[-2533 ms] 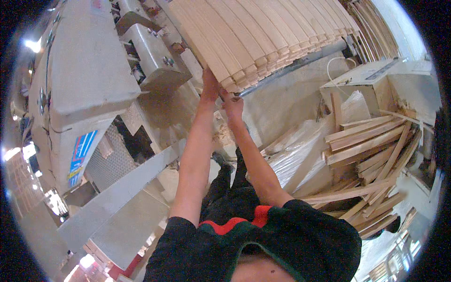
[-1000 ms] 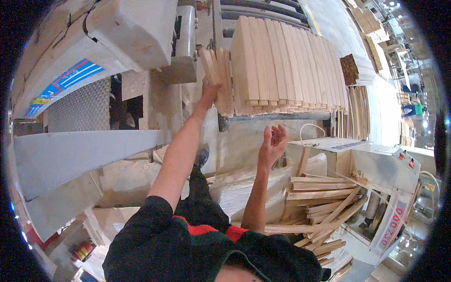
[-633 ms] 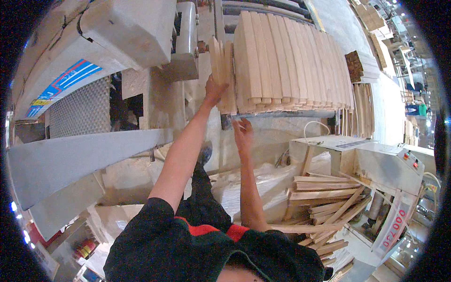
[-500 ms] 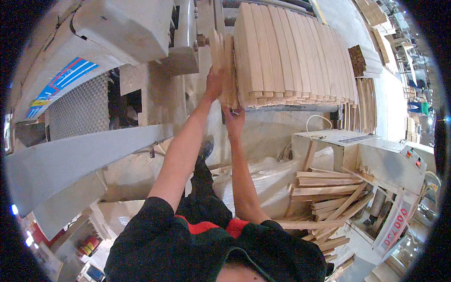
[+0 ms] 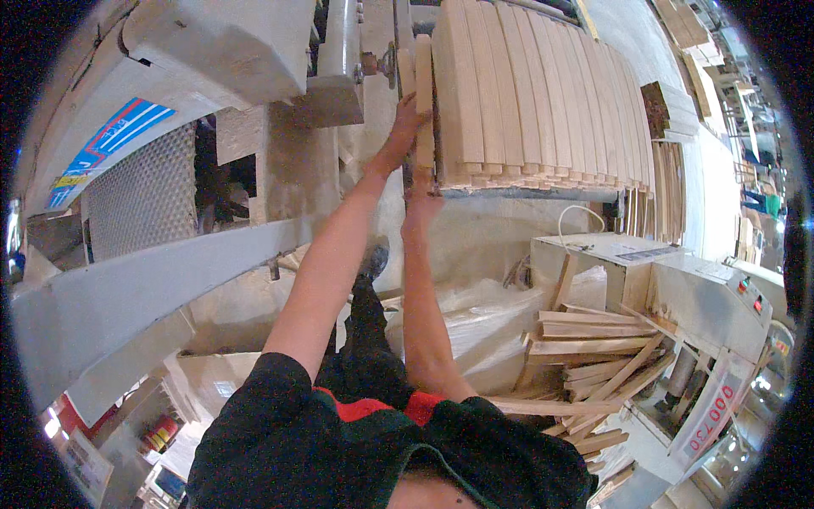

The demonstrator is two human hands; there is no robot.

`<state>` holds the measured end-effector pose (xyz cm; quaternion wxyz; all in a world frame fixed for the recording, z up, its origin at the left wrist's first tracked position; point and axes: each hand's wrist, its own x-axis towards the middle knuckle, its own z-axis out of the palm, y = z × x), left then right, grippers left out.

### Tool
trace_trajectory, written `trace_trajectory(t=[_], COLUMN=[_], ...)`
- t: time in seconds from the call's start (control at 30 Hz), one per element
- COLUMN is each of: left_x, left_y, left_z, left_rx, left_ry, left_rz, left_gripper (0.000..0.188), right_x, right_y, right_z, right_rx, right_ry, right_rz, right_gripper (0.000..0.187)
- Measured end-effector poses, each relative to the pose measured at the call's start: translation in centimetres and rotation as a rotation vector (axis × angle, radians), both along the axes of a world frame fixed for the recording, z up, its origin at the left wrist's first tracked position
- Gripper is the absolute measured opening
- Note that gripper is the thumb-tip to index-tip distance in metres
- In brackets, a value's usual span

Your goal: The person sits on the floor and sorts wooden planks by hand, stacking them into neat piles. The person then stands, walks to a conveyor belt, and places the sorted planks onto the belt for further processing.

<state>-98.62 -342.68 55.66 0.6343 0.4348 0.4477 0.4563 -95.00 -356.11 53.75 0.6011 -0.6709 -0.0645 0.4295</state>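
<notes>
A narrow light-brown wooden slat (image 5: 425, 114) stands lengthwise along the left side of a big stack of wooden slats (image 5: 543, 93). My left hand (image 5: 404, 136) is closed around its left side, about halfway along. Another slat (image 5: 407, 72) shows behind that hand, partly covered. At the near end of the slat is my right hand (image 5: 420, 206), its fingers wrapped up against the end and partly hidden. The stacked slats lie side by side in several layers, their ends facing me.
Left stands a large grey machine (image 5: 220, 51) with a metal beam (image 5: 161, 271) curving toward me. Loose offcuts (image 5: 593, 339) lie heaped at the lower right beside a pale control box (image 5: 704, 297). More bundled slats (image 5: 668, 187) stand beyond the stack.
My left hand has moved right and slightly away from me, bringing the slats closer to the stack and more upright. My right hand has shifted slightly forward, still at the near end.
</notes>
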Motion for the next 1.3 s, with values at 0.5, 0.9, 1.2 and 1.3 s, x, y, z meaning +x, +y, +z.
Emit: trace_trajectory(t=[0.5, 0.9, 1.2, 1.3], left_x=[0.1, 2.8, -1.8, 0.2], left_y=[0.0, 2.3, 1.1, 1.4], left_z=[-0.5, -0.4, 2.6, 3.9], left_rx=[-0.126, -0.179, -0.154, -0.11], left_ry=[-0.267, -0.303, -0.298, -0.303], left_rz=[0.201, 0.16, 0.15, 0.104], left_gripper=[0.052, 0.056, 0.056, 0.061], right_x=[1.6, 9.4, 16.2, 16.0], right_y=[-2.3, -10.0, -12.4, -14.8], right_z=[2.5, 0.0, 1.9, -1.0], right_rx=[0.158, 0.031, 0.063, 0.07], right_ry=[0.246, -0.335, -0.404, -0.431], right_rz=[0.2, 0.08, -0.07, -0.075], right_gripper=[0.05, 0.035, 0.031, 0.03])
